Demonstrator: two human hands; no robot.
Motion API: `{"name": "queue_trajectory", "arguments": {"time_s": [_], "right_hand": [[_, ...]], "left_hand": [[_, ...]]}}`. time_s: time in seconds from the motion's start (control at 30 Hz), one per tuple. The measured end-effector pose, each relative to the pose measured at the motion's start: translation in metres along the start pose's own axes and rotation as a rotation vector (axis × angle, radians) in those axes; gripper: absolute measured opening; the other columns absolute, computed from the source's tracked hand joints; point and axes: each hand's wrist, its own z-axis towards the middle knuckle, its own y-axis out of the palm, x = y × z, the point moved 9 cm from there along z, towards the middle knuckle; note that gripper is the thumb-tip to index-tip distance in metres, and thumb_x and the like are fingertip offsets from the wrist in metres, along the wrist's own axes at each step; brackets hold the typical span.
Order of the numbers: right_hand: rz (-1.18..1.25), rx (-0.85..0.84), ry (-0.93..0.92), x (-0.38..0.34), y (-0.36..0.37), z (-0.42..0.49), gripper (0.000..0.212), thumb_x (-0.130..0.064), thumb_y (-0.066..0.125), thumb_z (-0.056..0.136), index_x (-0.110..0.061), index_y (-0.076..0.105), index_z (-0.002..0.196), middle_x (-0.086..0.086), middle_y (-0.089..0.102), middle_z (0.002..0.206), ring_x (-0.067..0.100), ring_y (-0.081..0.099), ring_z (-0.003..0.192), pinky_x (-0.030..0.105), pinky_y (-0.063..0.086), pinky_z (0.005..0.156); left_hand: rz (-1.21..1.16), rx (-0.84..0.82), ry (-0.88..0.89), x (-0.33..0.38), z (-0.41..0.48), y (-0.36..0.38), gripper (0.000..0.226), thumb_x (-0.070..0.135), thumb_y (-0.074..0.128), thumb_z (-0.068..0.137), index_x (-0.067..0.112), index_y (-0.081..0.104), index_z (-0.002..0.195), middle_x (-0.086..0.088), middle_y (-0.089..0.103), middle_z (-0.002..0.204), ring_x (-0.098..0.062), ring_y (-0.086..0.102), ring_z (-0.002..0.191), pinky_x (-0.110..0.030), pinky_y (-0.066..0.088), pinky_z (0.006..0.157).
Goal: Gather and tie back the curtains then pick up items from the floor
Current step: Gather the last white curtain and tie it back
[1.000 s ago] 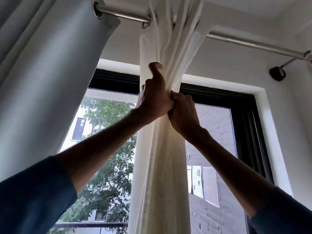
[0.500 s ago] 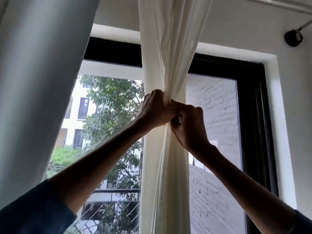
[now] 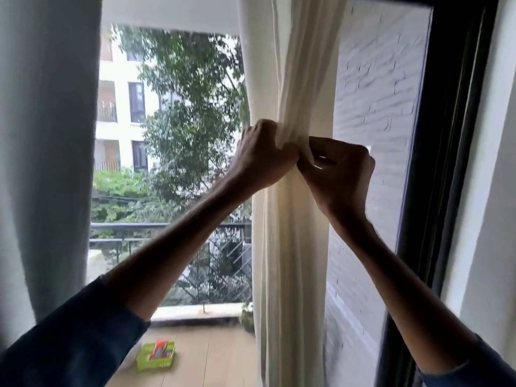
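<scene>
A cream sheer curtain [image 3: 290, 261] hangs bunched into a narrow column in front of the window. My left hand [image 3: 261, 157] is clenched around its gathered folds from the left. My right hand [image 3: 339, 170] pinches the same bunch from the right, knuckles touching the left hand. A heavier grey curtain [image 3: 47, 163] hangs at the far left, untouched. On the wooden floor [image 3: 217, 358] at the bottom lies a green basket [image 3: 156, 356] with an orange item inside.
A black window frame [image 3: 446, 163] and a white wall stand to the right. Behind the glass are a balcony railing [image 3: 167, 227], trees and a white brick wall. A small potted plant [image 3: 247, 317] sits by the sill.
Both hands have slid down the cream curtain while keeping hold. The view has tilted down: the curtain rod has left the frame and the floor with the green basket has appeared.
</scene>
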Motion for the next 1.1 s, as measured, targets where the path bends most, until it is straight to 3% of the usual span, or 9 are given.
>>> {"name": "queue_trajectory", "arguments": {"time_s": [0.13,0.27,0.33,0.43,0.53,0.6,0.73,0.87,1.1], "right_hand": [[-0.061,-0.069,-0.095,-0.003,0.007,-0.036,0.013,-0.018,0.072,0.088,-0.016,0.081,0.097,-0.01,0.078,0.097,-0.004,0.071,0.09,0.019,0.056,0.074],[0.068,-0.173,-0.112,-0.002,0.011,-0.052,0.024,-0.007,0.071,0.088,-0.013,0.078,0.11,-0.008,0.077,0.106,-0.001,0.072,0.088,0.014,0.059,0.064],[0.18,-0.223,-0.071,0.004,0.009,-0.047,0.02,-0.008,0.071,0.091,-0.009,0.077,0.109,-0.005,0.077,0.104,0.0,0.074,0.089,0.021,0.062,0.068],[0.304,-0.194,0.096,0.038,0.002,-0.022,0.013,-0.011,0.074,0.091,-0.003,0.078,0.099,0.004,0.079,0.091,0.015,0.077,0.082,0.044,0.064,0.066],[0.332,-0.154,0.284,0.079,0.005,0.001,0.04,-0.024,0.087,0.078,-0.006,0.072,0.11,0.005,0.077,0.104,0.015,0.075,0.095,0.044,0.062,0.083],[0.447,-0.378,0.407,0.09,0.032,0.004,0.058,-0.034,0.086,0.078,-0.008,0.066,0.125,0.005,0.073,0.119,0.016,0.069,0.113,0.04,0.054,0.102],[0.851,-0.803,0.475,0.071,0.075,-0.018,0.036,-0.027,0.054,0.1,-0.002,0.064,0.124,0.013,0.067,0.126,0.027,0.062,0.122,0.04,0.046,0.107],[0.964,-0.877,0.502,0.066,0.086,-0.037,0.041,-0.028,0.051,0.1,-0.005,0.057,0.134,0.011,0.063,0.133,0.026,0.057,0.128,0.038,0.044,0.108],[0.614,-0.722,0.699,0.118,0.065,-0.106,0.044,-0.03,0.076,0.089,-0.009,0.067,0.127,0.012,0.072,0.121,0.03,0.069,0.114,0.052,0.051,0.103]], "left_hand": [[-0.091,0.009,-0.034,-0.005,-0.022,0.012,0.041,0.026,0.049,0.1,0.018,0.037,0.062,0.0,0.041,0.066,-0.027,0.047,0.076,-0.038,0.041,0.077],[-0.104,0.102,-0.063,-0.007,-0.023,0.01,0.053,0.058,0.06,0.089,0.02,0.038,0.06,0.006,0.04,0.06,-0.013,0.039,0.053,-0.033,0.032,0.05],[-0.056,0.096,-0.139,-0.017,-0.019,0.011,0.042,0.044,0.069,0.086,0.02,0.04,0.068,0.01,0.039,0.066,-0.005,0.036,0.056,-0.032,0.033,0.053],[-0.111,0.044,-0.207,-0.033,-0.014,0.018,0.025,0.033,0.068,0.085,0.017,0.049,0.083,0.006,0.049,0.075,-0.016,0.054,0.072,-0.03,0.044,0.056],[-0.251,-0.045,-0.233,-0.04,-0.012,0.029,0.027,0.037,0.071,0.082,0.023,0.048,0.086,-0.002,0.061,0.095,-0.024,0.065,0.091,-0.044,0.059,0.076],[-0.38,-0.131,-0.216,-0.04,-0.013,0.035,0.032,0.04,0.077,0.081,0.021,0.055,0.094,-0.005,0.067,0.099,-0.018,0.07,0.088,-0.043,0.062,0.075],[-0.586,-0.304,-0.155,-0.039,-0.015,0.039,0.011,0.015,0.073,0.09,0.017,0.066,0.098,-0.005,0.074,0.097,-0.009,0.072,0.08,-0.034,0.063,0.077],[-0.687,-0.357,-0.218,-0.063,-0.019,0.04,0.037,0.018,0.073,0.09,0.005,0.062,0.123,-0.012,0.073,0.114,-0.027,0.072,0.104,-0.041,0.059,0.09],[-0.332,-0.263,-0.295,-0.109,-0.055,0.043,0.073,0.057,0.087,0.061,0.011,0.064,0.113,-0.002,0.075,0.104,-0.014,0.074,0.091,-0.041,0.063,0.078]]}}
